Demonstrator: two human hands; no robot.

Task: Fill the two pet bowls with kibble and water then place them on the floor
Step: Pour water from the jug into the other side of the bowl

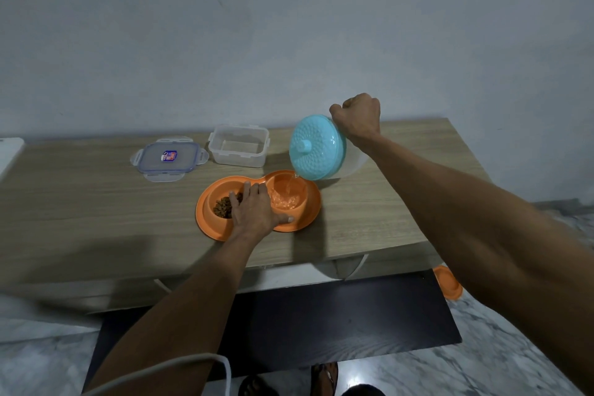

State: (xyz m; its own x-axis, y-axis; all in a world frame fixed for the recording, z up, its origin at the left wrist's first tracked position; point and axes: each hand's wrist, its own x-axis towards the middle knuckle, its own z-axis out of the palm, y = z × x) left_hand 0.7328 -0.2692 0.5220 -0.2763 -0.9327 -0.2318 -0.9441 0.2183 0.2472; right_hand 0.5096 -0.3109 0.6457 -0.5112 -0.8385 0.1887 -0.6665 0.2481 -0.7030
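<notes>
Right hand point(356, 119), fingers clenched on the tilted jug point(318, 148), pours water into the bowl compartment just right of the left hand point(254, 209), whose released fingers steady the double bowl point(257, 231) on the counter point(96, 212); a slow, low stream seems advisable.

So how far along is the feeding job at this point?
Done: kibble sits in the left well of the orange double bowl, and the clear container is empty, its lid beside it. In hand: the right hand tips the jug, pouring water into the right well while the left hand steadies the bowl. Left: finishing the pour and moving the bowl to the floor.
</notes>
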